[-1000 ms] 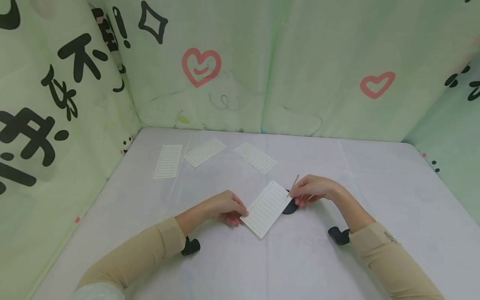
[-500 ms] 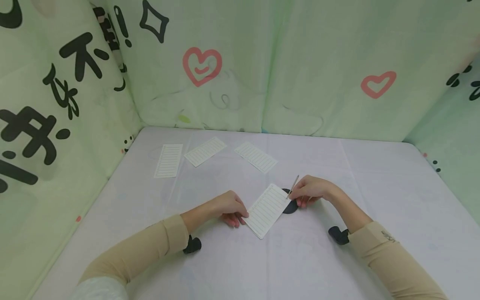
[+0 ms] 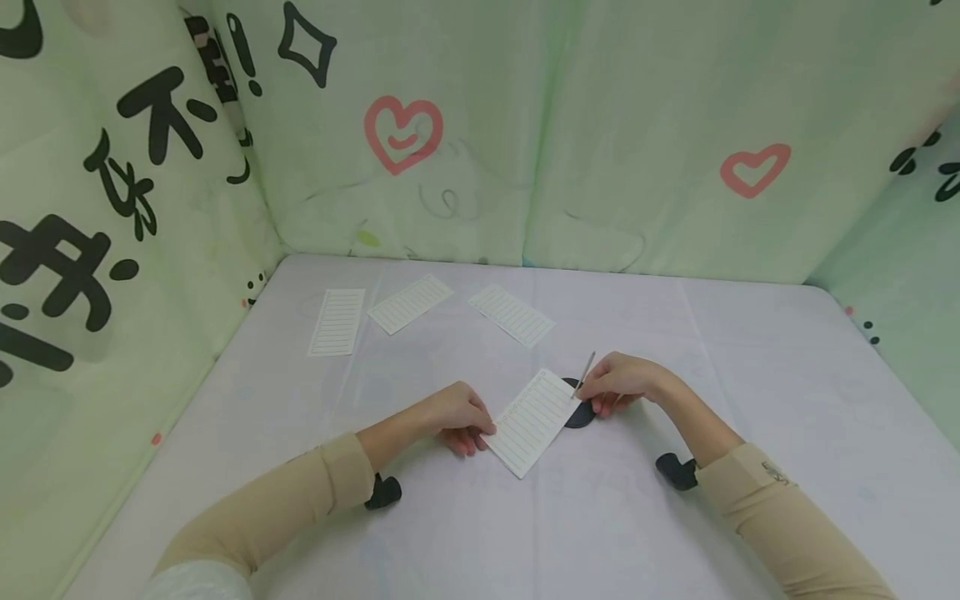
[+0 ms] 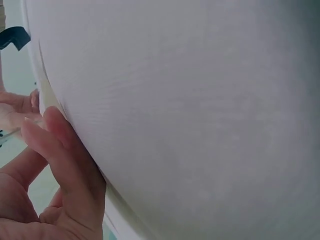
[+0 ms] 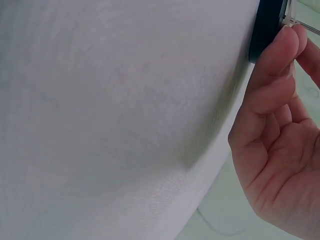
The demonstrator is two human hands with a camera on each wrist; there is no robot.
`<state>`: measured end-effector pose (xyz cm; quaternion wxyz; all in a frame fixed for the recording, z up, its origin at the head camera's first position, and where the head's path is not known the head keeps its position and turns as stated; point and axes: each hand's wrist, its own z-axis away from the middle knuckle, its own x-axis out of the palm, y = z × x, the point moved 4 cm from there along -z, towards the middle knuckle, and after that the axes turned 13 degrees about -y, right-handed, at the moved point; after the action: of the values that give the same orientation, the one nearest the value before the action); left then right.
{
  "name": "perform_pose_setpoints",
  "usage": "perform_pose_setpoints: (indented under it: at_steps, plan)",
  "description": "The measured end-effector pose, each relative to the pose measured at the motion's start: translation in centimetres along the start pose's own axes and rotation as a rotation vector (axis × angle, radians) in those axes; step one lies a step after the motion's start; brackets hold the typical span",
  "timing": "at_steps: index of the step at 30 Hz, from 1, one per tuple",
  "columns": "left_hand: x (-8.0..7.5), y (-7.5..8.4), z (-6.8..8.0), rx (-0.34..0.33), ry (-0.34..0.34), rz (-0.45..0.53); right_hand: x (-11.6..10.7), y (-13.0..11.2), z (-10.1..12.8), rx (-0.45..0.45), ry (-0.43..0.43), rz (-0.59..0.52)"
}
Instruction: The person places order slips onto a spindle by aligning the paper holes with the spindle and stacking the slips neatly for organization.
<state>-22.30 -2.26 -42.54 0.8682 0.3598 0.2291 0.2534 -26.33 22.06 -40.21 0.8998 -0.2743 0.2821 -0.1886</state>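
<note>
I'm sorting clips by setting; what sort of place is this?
Probably a curtained-off work booth: printed pale green curtains hang on three sides of a white-covered table, and three lined paper slips lie near its far edge.

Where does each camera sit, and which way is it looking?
Head: on the head, facing forward and down at the table, lined card, left hand and right hand; tan sleeves show.
Left wrist: on that wrist, looking across the table; left hand close, right hand at the left edge.
Right wrist: on that wrist, looking across the table; right hand at the right.
Shared: head and right wrist views both show the right hand holding a thin stick.
</note>
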Motion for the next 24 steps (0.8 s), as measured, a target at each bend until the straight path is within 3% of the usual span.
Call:
perform_pose_setpoints:
  at_steps: [6,9,13,18,24]
  plan:
    - [-1.0,0.6,0.7,0.035,0.061,-0.121,0.0,0.0,-0.1,-0.002,0.004,-0.007]
    - [-2.2,1.5,1.0,0.072,0.167,-0.282,0.0,0.0,-0.1,-0.004,0.006,-0.006]
    - [-4.4,3.1,0.7,0.118,0.365,-0.541,0.0,0.1,0.0,-0.003,0.010,-0.006]
    - [-7.4,3.9,-0.7,0.074,0.536,-0.702,0.1,0.1,-0.1,-0.003,0.006,-0.009]
    - [-9.9,4.5,-2.8,0.027,0.593,-0.843,0.1,0.1,-0.2,-0.002,0.009,-0.005]
